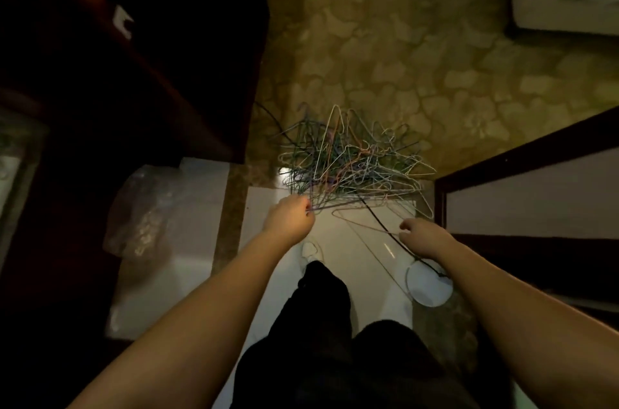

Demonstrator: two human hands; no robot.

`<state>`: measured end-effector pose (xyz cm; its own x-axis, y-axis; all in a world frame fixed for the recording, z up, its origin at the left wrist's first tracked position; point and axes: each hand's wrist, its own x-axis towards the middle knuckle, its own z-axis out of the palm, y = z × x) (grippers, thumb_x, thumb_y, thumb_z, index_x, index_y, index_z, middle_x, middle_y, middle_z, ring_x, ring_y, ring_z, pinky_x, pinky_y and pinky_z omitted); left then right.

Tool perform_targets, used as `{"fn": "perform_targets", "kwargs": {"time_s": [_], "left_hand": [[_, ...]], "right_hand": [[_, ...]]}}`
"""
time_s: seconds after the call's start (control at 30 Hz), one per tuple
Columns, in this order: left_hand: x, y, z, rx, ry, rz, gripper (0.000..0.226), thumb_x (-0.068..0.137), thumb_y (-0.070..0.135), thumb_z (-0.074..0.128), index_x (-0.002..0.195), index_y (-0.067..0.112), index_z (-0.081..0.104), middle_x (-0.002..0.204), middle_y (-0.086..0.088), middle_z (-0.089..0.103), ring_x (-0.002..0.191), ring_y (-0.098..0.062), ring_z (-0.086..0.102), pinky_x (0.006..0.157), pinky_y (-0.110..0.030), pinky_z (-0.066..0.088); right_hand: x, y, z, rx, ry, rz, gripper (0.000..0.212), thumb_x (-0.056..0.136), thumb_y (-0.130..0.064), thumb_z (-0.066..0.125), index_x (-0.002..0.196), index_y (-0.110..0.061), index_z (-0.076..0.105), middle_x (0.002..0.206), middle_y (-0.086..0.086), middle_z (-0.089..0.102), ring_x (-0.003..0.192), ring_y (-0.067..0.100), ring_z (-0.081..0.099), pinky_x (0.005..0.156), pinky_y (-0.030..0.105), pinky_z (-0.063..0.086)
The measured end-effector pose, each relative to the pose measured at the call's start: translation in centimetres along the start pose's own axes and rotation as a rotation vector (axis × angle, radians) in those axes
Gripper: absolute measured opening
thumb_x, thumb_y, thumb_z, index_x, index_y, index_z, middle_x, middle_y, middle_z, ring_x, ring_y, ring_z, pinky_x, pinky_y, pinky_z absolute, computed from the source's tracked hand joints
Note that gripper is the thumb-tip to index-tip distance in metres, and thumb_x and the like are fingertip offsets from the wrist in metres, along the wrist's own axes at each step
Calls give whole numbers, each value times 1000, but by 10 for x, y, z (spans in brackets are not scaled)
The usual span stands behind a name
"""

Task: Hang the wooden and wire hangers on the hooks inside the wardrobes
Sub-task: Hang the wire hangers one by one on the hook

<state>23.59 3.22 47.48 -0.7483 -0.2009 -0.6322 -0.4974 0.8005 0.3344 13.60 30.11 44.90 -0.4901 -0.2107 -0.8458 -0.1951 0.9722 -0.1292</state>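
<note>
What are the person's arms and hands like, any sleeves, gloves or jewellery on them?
Both forearms are bare right up to the frame's edge, with no sleeves in view. The left hand and right hand wear no gloves. No rings, watch or bracelets can be made out in this dim light.

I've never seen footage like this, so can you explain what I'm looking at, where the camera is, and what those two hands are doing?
There is no machine here, only a person. The one picture comes from a camera worn on the head, looking down past dark trousers to the floor. A tangled pile of wire hangers lies there. The left hand pinches wires at the pile's near edge. The right hand has loosely curled fingers right at a loose hanger; whether it grips is unclear. A dark wardrobe stands on the left.
</note>
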Motion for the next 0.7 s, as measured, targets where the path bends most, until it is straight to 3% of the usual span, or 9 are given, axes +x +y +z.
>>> {"fn": "perform_targets", "kwargs": {"time_s": [0.33,0.5,0.7], "left_hand": [[191,-6,40,85,-78,-27,17,94,29,48,99,18,60,99,-5,58,85,-24,57,80,-39,53],[283,-12,100,111,-131,-33,16,96,28,46,95,17,57,92,-4,55,84,-25,57,75,-36,51],[393,-27,171,68,-135,-63,13,94,31,52,98,19,55,93,-6,59,82,-24,58,71,-36,52]], "right_hand": [[178,17,-15,186,-14,67,43,97,-33,47,136,-16,52,138,9,53,120,26,54,96,33,46],[284,37,7,242,-27,71,20,99,-30,47,106,-16,59,122,13,63,108,29,57,78,27,38],[404,50,30,290,-14,95,38,102,-29,42,130,-7,55,130,15,58,116,30,55,92,32,43]]}}
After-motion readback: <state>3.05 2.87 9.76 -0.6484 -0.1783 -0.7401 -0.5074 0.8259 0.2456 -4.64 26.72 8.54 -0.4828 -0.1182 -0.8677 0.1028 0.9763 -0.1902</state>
